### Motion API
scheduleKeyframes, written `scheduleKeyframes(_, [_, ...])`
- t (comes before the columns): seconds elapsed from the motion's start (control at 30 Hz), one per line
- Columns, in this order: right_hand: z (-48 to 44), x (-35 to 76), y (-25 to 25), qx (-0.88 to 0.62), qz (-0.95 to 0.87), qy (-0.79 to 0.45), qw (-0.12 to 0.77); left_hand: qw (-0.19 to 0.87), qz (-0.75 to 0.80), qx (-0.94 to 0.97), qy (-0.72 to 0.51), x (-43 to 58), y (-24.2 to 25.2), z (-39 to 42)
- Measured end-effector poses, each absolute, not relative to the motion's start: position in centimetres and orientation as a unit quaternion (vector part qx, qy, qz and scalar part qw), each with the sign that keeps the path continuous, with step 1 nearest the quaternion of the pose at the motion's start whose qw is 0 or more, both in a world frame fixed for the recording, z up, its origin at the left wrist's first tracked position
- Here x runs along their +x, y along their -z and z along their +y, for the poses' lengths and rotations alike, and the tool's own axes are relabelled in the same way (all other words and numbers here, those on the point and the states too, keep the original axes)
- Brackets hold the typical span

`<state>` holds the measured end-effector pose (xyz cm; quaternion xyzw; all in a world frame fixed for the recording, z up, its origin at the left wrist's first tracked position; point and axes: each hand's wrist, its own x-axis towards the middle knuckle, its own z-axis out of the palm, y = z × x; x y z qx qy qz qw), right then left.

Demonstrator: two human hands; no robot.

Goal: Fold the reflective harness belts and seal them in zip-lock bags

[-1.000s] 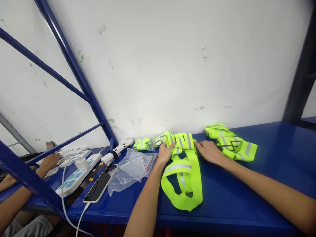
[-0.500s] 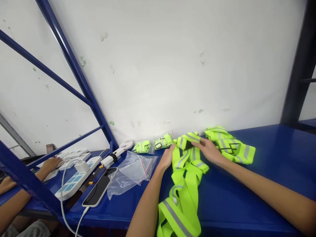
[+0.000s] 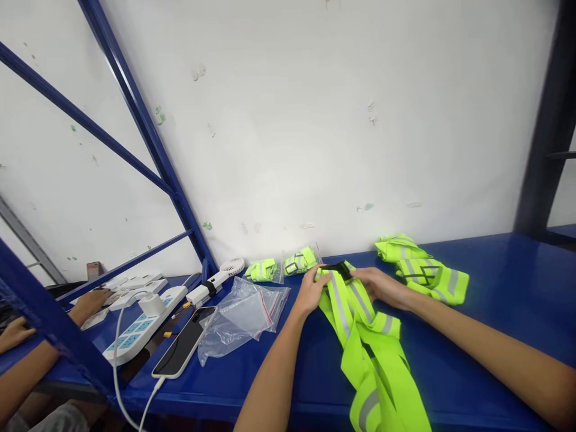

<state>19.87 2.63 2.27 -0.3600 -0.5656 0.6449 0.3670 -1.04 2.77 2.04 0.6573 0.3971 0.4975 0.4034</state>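
A neon-yellow reflective strap harness (image 3: 375, 354) with grey stripes hangs from my hands down over the blue table's front edge. My left hand (image 3: 311, 291) grips its upper left end beside a black strip. At the other side of that end, my right hand (image 3: 378, 285) is closed on the band near the black part; its fingertips are partly hidden. Behind and right of my right hand lies another bunched reflective harness (image 3: 423, 270). Two folded yellow bundles in clear bags, a left one (image 3: 261, 270) and a right one (image 3: 300, 261), rest against the wall.
Clear zip bags (image 3: 245, 312) lie left of my left arm, next to a charging phone (image 3: 184, 342). Further left are a small white fan (image 3: 231, 266), a power strip (image 3: 144, 324) and a blue frame post (image 3: 148, 144). Another person's hand (image 3: 92, 300) is beyond the post.
The harness's upper end has been turned, so the black strip now shows between my hands. Its hanging straps have swung to the right. The camera view has shifted slightly.
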Motion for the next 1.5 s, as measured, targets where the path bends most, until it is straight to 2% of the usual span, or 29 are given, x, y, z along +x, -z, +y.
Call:
scheduleKeyframes(0.1, [2.6, 19.9, -2.2, -0.408, -0.669, -0.505, 0.361, 0.491, 0.387, 0.596, -0.504, -1.1, -1.8, 3.2])
scheduleKeyframes(0.2, [2.8, 20.0, -2.4, -0.433, -0.734, -0.318, 0.414, 0.581, 0.347, 0.538, -0.503, -0.9, -1.7, 3.1])
scheduleKeyframes(0.27, [2.9, 20.0, -2.5, -0.427, -0.736, -0.272, 0.449, 0.62, 0.323, 0.507, -0.504, -0.6, -1.8, 2.9])
scheduleKeyframes(0.47, [2.8, 19.5, -2.5, -0.395, -0.629, -0.478, 0.469, 0.652, 0.321, 0.5, -0.471, -0.2, -2.0, 2.4])
scheduleKeyframes(0.67, [2.3, 18.7, -2.5, -0.463, -0.529, -0.415, 0.578, 0.685, 0.299, 0.521, -0.413, 0.0, -1.3, 2.3])
scheduleKeyframes(0.87, [1.6, 18.3, -2.6, -0.479, -0.509, -0.446, 0.559, 0.72, 0.272, 0.524, -0.366, 0.4, -1.2, 2.0])
scheduleKeyframes(0.97, [1.8, 18.4, -2.7, -0.424, -0.508, -0.506, 0.553, 0.724, 0.292, 0.516, -0.353, 0.6, -1.3, 2.0])
scheduleKeyframes(1.17, [1.6, 18.7, -3.7, -0.367, -0.469, -0.623, 0.508, 0.717, 0.295, 0.469, -0.424, 1.2, -1.7, 2.1])
scheduleKeyframes(1.33, [1.4, 18.6, -4.1, -0.346, -0.41, -0.648, 0.541, 0.675, 0.298, 0.413, -0.534, 1.1, -2.2, 2.3])
scheduleKeyframes(1.5, [2.0, 18.5, -3.1, -0.337, -0.434, -0.647, 0.529, 0.652, 0.317, 0.388, -0.57, 0.6, -2.3, 2.5])
